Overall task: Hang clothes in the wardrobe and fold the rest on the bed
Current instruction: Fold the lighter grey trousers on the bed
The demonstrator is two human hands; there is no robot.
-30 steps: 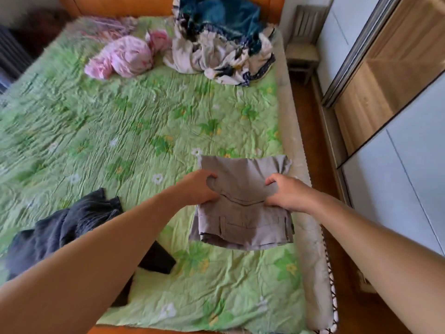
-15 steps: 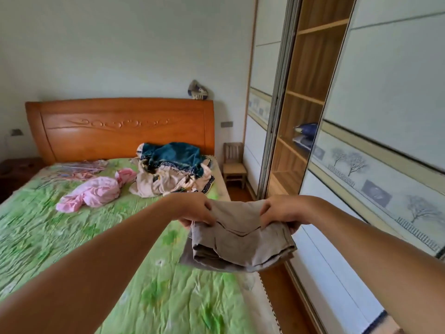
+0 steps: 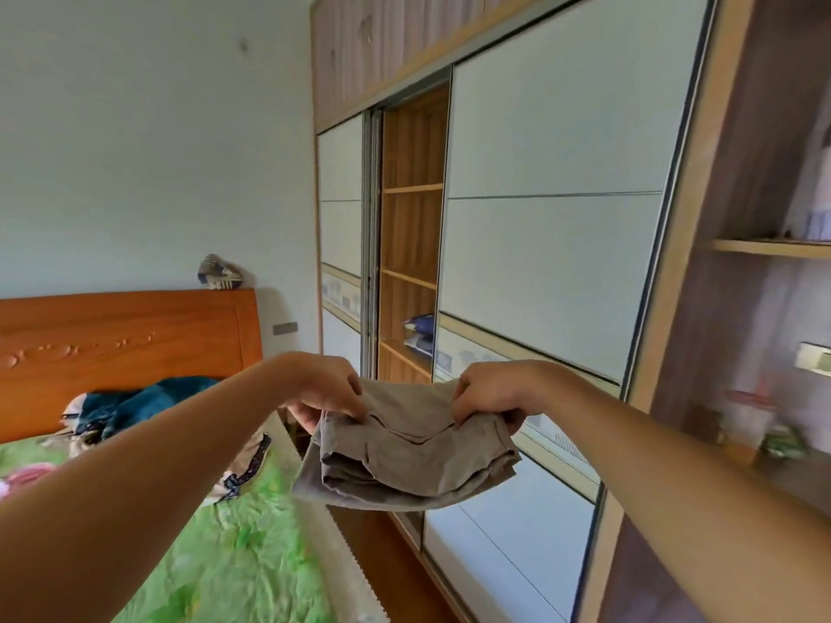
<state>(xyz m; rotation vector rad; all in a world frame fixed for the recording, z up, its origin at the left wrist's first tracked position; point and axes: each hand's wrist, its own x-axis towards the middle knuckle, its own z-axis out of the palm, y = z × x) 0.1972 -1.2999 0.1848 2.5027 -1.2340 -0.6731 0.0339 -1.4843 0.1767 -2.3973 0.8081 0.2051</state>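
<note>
Folded grey-brown trousers [image 3: 404, 456] hang in the air between the bed [image 3: 225, 555] and the wardrobe [image 3: 553, 245]. My left hand [image 3: 323, 393] grips their left edge, thumb on top. My right hand [image 3: 488, 397] grips the right edge the same way. The wardrobe's sliding door stands partly open, showing wooden shelves [image 3: 411, 281] with a blue and white folded item [image 3: 420, 335] on one. A pile of teal and cream clothes [image 3: 148, 406] lies near the headboard, and a pink garment [image 3: 22, 478] shows at the left edge.
An orange wooden headboard [image 3: 126, 344] backs the green floral bedspread. A small object [image 3: 219, 272] sits on top of it. Open shelving [image 3: 764, 397] at the far right holds jars and small items. A strip of wooden floor [image 3: 395, 564] runs between bed and wardrobe.
Both hands lifted the folded trousers off the bed and carried them up and right toward the wardrobe. My view swung from the bed up to the wardrobe doors.
</note>
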